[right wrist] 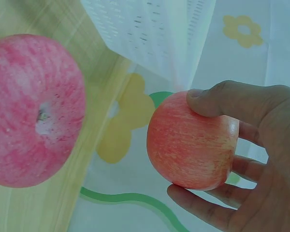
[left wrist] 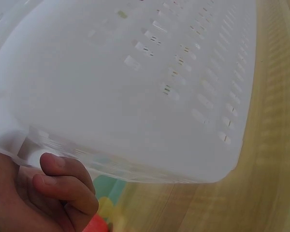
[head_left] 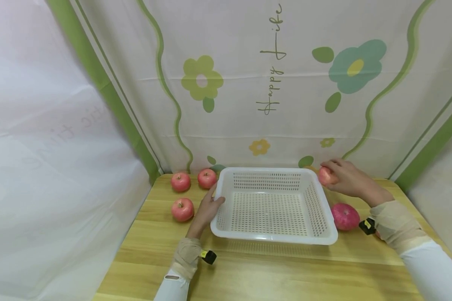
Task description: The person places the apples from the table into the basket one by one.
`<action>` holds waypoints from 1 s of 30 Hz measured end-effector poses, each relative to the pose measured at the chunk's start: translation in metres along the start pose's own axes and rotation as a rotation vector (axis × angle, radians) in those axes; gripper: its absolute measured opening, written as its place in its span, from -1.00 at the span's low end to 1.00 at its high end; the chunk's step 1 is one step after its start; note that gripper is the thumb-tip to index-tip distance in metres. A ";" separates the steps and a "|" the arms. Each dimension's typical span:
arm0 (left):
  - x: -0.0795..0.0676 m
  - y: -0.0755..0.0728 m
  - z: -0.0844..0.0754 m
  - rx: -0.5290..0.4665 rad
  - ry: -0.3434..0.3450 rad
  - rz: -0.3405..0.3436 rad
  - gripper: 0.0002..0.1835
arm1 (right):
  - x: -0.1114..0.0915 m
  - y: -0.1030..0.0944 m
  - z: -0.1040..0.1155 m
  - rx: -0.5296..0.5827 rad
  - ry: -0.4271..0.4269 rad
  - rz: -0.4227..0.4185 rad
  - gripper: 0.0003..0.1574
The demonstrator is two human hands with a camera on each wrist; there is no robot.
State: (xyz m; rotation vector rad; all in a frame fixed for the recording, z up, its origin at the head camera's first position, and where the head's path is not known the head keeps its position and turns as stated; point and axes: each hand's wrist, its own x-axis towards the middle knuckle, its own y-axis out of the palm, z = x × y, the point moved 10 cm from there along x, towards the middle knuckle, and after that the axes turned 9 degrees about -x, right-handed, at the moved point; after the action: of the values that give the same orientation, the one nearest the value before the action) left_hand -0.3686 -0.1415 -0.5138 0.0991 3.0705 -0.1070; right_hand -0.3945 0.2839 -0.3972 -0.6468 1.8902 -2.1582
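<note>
A white plastic basket (head_left: 275,239) with slotted walls stands in the middle, nothing inside it. My left hand (head_left: 208,209) grips its left rim, thumb over the top; in the left wrist view the curled fingers (left wrist: 70,186) show below the rim. Beyond the basket's right side, my right hand (head_left: 348,179) holds a red apple (right wrist: 193,142) between thumb and fingers, above the table's back edge. A larger pink-red apple (head_left: 345,216) sits beside the basket's right wall, nearer to me than the held one.
Left of the basket, three red apples (head_left: 182,209) rest on the wooden table (head_left: 154,246). Another apple (head_left: 378,235) is mostly hidden under the right wrist. A patterned white curtain (head_left: 233,117) hangs right behind the table, with more sheeting on both sides.
</note>
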 end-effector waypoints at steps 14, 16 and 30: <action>-0.002 0.000 -0.001 0.010 -0.009 0.005 -0.25 | 0.004 -0.013 0.016 0.004 -0.021 -0.023 -0.18; -0.002 0.000 -0.001 0.011 -0.008 0.003 -0.25 | 0.004 -0.015 0.019 0.003 -0.028 -0.029 -0.18; -0.003 0.000 -0.002 0.008 -0.005 0.004 -0.26 | 0.008 -0.020 0.027 -0.002 -0.030 -0.022 -0.22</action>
State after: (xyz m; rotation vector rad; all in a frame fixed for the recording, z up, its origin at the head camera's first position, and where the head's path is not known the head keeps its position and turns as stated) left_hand -0.3662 -0.1413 -0.5115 0.1049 3.0646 -0.1188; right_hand -0.3873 0.2594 -0.3742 -0.6994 1.8790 -2.1478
